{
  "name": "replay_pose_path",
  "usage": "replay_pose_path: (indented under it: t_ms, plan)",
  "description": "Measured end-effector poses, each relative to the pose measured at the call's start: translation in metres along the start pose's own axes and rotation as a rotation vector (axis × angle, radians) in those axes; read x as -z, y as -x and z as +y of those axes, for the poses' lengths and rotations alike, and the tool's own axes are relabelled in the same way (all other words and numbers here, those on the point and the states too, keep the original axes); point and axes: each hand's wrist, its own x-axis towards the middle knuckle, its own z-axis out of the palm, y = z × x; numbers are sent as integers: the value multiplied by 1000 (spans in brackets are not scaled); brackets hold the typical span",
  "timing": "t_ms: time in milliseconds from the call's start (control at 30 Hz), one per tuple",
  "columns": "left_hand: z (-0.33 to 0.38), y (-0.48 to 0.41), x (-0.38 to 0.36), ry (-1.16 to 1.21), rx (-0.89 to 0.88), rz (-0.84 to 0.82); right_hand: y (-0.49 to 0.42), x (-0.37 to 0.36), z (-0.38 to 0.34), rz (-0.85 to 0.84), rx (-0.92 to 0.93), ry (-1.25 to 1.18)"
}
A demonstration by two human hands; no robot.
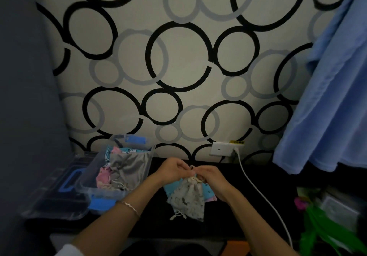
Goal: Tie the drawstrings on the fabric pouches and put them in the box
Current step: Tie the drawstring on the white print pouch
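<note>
While the left hand point(172, 168) and right hand point(212, 176) pinched its drawstring point(195, 179), a beige pouch point(188, 198) lay beneath them on the counter point(234, 218). A box point(93, 165) of pouches point(129, 167) sat left.

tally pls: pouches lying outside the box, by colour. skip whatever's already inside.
Beige patterned pouch, drawstring pinched by the left hand and right hand: 1
Light blue pouch, under the beige one: 1
Pink pouch, only an edge showing: 1
Total: 3 visible
</note>
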Motion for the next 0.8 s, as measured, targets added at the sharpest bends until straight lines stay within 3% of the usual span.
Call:
replay_pose_path:
  t_ms: [167,367,467,800]
  plan:
    - [2,0,8,-74,-21,-25,-1,-3,2,-2,-4,45]
    - [10,7,19,-188,-49,-98,-10,-1,7,122,-15,-100]
    - [10,7,18,-254,-71,-118,-12,-5,9,119,24,-7]
    - [-3,-2,-2,-17,-101,3,-15,-1,2,82,68,64]
